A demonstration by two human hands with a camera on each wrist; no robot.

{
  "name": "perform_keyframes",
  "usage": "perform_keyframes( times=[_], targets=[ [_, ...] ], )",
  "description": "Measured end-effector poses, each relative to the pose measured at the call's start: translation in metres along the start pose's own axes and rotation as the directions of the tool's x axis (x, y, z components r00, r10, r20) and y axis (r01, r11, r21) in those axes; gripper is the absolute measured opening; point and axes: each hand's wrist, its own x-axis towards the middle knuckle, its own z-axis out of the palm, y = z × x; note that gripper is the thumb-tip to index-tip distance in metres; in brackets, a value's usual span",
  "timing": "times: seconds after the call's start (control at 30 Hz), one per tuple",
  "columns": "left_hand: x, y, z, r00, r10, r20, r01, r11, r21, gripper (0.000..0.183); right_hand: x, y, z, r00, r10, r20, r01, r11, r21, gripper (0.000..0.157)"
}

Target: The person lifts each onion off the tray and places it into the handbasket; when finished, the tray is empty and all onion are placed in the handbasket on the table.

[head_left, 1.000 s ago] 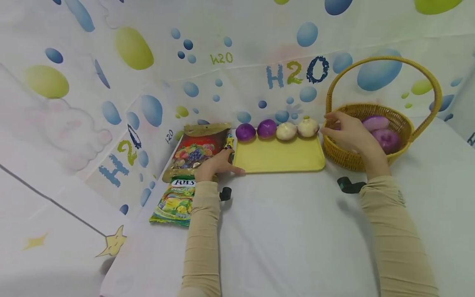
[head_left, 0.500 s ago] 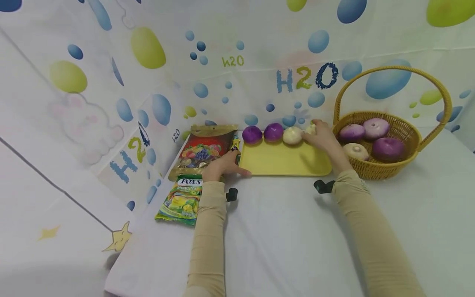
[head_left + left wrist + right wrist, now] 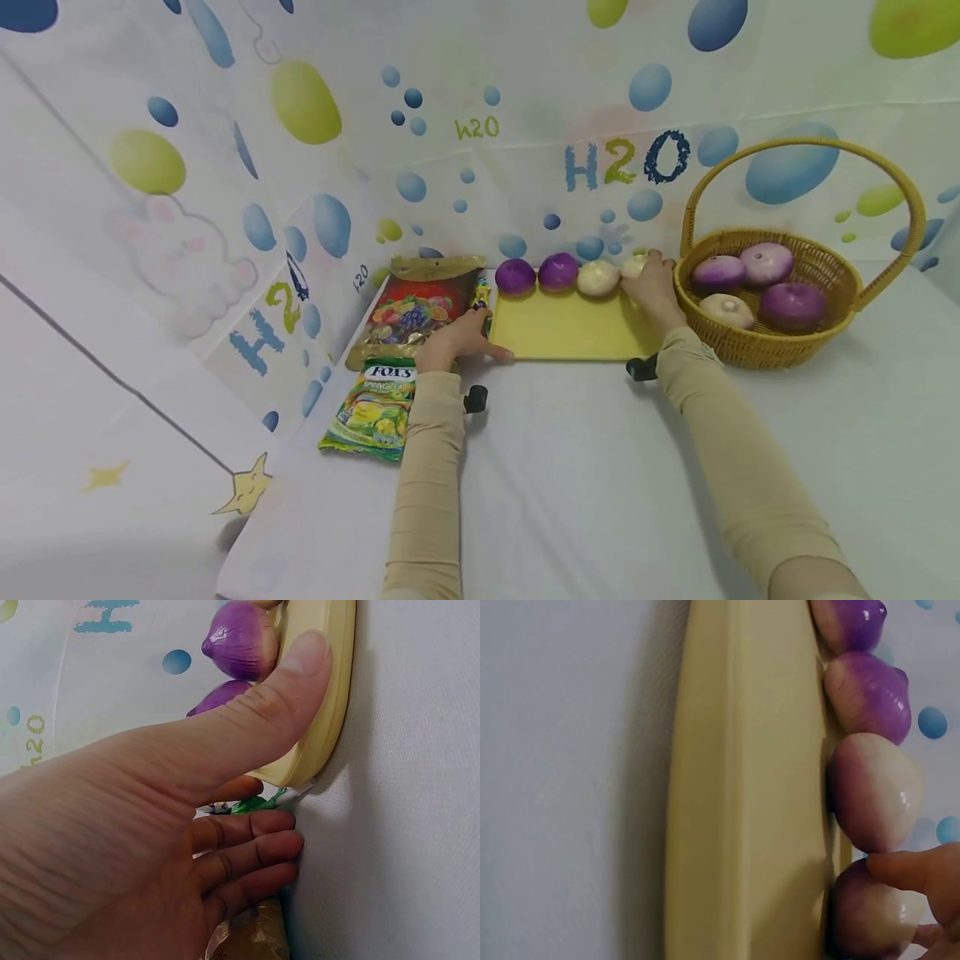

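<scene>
My right hand [image 3: 652, 293] grips a whitish onion [image 3: 866, 919] at the right end of a yellow tray [image 3: 566, 329]. The thumb or a finger lies over the onion's side in the right wrist view, and part of the hand is out of that frame. To its left, along the tray's back edge, sit another whitish onion [image 3: 598, 279] and two purple onions [image 3: 558, 272]. At the tray's front left corner is my left hand [image 3: 461, 337]. Its thumb [image 3: 289, 690] lies straight along the rim, while the other fingers extend loosely beside the corner.
A wicker basket [image 3: 757, 354] with a tall handle stands right of the tray, holding several onions. On the left lie a red and gold fruit-print bag [image 3: 412, 308] and a green candy bag [image 3: 375, 408]. A patterned cloth wall [image 3: 525, 150] rises behind.
My right hand has moved left from over the basket to the onion at the tray's right end. My left hand stays at the tray corner. The head view has shifted slightly.
</scene>
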Motion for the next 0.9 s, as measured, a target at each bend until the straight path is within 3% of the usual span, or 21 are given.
perform_keyframes(
  times=[0.2, 0.37, 0.57, 0.67, 0.77, 0.9],
  targets=[
    [0.003, 0.003, 0.000, 1.000, -0.011, -0.009, 0.012, 1.000, 0.005, 0.102, 0.001, -0.001, -0.007, 0.998, -0.050, -0.031, 0.049, 0.999, -0.014, 0.083],
    [0.002, 0.003, -0.001, 1.000, -0.001, 0.003, 0.001, 1.000, 0.010, 0.101, -0.008, -0.014, -0.017, 0.992, -0.118, -0.036, 0.118, 0.993, 0.003, 0.084],
    [0.003, 0.003, 0.001, 1.000, 0.003, 0.001, -0.003, 1.000, 0.013, 0.101, -0.034, -0.030, -0.052, 0.986, -0.166, -0.032, 0.167, 0.986, 0.018, 0.087],
    [0.004, 0.003, 0.002, 1.000, 0.009, 0.001, -0.009, 1.000, 0.004, 0.102, -0.047, -0.026, -0.074, 0.990, -0.144, -0.011, 0.144, 0.988, 0.062, 0.093],
    [0.004, 0.003, 0.002, 1.000, 0.006, 0.001, -0.006, 1.000, -0.008, 0.102, -0.059, -0.014, -0.092, 0.997, -0.076, 0.016, 0.073, 0.985, 0.158, 0.097],
    [0.002, 0.001, -0.001, 1.000, 0.007, -0.003, -0.007, 1.000, -0.023, 0.102, -0.062, 0.005, -0.115, 1.000, -0.019, -0.014, 0.021, 0.982, 0.187, 0.098]
  ],
)
